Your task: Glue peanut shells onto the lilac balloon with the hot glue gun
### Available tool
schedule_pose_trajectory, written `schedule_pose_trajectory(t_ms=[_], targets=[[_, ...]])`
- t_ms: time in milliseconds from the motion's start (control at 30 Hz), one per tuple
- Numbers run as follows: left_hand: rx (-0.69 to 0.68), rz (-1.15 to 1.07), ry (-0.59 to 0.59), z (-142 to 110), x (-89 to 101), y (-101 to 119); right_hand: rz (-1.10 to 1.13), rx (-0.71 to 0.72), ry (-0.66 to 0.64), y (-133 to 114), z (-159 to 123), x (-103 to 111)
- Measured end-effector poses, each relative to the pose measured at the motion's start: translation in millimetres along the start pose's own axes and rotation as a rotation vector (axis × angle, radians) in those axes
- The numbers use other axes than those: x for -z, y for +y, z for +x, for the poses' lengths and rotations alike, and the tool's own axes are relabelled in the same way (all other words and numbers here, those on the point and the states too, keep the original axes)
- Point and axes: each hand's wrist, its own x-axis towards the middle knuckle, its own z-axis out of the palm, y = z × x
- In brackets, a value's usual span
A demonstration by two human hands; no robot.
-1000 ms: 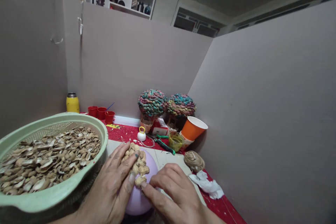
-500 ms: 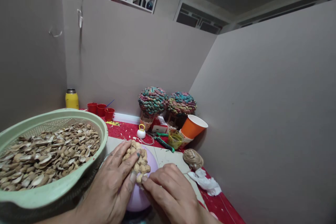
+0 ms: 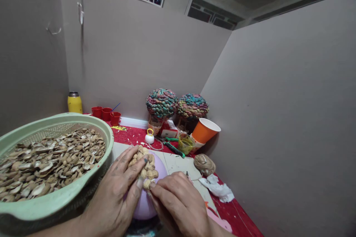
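Observation:
A pale purple balloon (image 3: 144, 203) sits low in the middle with a patch of peanut shells (image 3: 147, 166) stuck on its top. My left hand (image 3: 119, 192) lies over the balloon's left side, fingers stretched against the shell patch, thumb beside the lowest shell. My right hand (image 3: 178, 200) comes in from the right with its fingers pressed together on the lowest shell (image 3: 147, 183) at the patch's edge. A green basket (image 3: 69, 198) full of peanut shell halves stands just left of my left hand.
On the red cloth behind stand an orange paper cup (image 3: 205, 131), green-handled pliers (image 3: 174, 148), a twine ball (image 3: 204, 163), crumpled tissue (image 3: 218, 189), a small white kettle (image 3: 150, 137), three red cups (image 3: 106, 113), a yellow flask (image 3: 75, 102) and two yarn-covered shapes (image 3: 178, 105). Grey partition walls close in on the left, back and right.
The view tilted slightly down. My right fingers moved in a little closer onto the lowest shell; my left hand stayed on the balloon.

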Motion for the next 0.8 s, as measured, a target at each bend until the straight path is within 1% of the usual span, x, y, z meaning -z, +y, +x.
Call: schedule_pose_trajectory(t_ms=[300,467,567,800], targets=[[0.017,-0.014,-0.001,-0.4,0.5,0.1,0.005,-0.023,0.022,-3.4,-2.5,-2.7],[0.033,-0.024,-0.015,-1.2,0.2,-0.4,-0.142,-0.009,-0.019,-2.9,1.0,2.8],[0.026,-0.031,-0.017,-1.3,-0.3,-0.5,-0.18,0.002,-0.025,-3.5,2.5,4.2],[0.032,-0.048,-0.01,-0.1,0.1,1.0,-0.149,-0.008,0.043,-2.9,-1.7,-0.3]])
